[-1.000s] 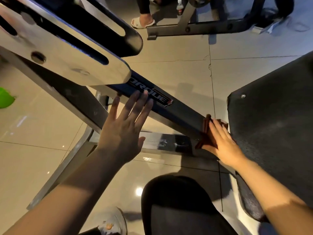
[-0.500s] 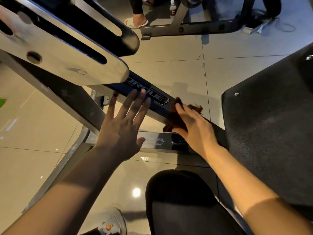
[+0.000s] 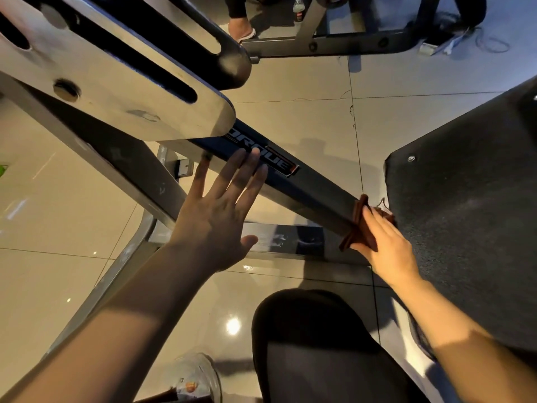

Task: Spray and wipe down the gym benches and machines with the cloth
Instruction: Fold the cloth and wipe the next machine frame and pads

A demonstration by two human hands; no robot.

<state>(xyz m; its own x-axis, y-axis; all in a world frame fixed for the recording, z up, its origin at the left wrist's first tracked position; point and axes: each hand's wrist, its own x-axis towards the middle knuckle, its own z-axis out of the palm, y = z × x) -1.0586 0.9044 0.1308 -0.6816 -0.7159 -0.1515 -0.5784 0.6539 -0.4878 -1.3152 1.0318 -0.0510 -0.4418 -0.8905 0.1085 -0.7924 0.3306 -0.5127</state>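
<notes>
Two hands (image 3: 216, 221), one cloth (image 3: 359, 228), one dark bar (image 3: 313, 189), one pad (image 3: 470, 222), one bottle (image 3: 298, 8).

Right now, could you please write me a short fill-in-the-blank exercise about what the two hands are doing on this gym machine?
1. The right hand presses a brown ____ against the dark frame bar.
2. The left hand is spread flat with its fingertips on the bar's ____ label.
3. The black pad lies to the ____ of the right hand.

Missing words: cloth; TORQUE; right
</notes>
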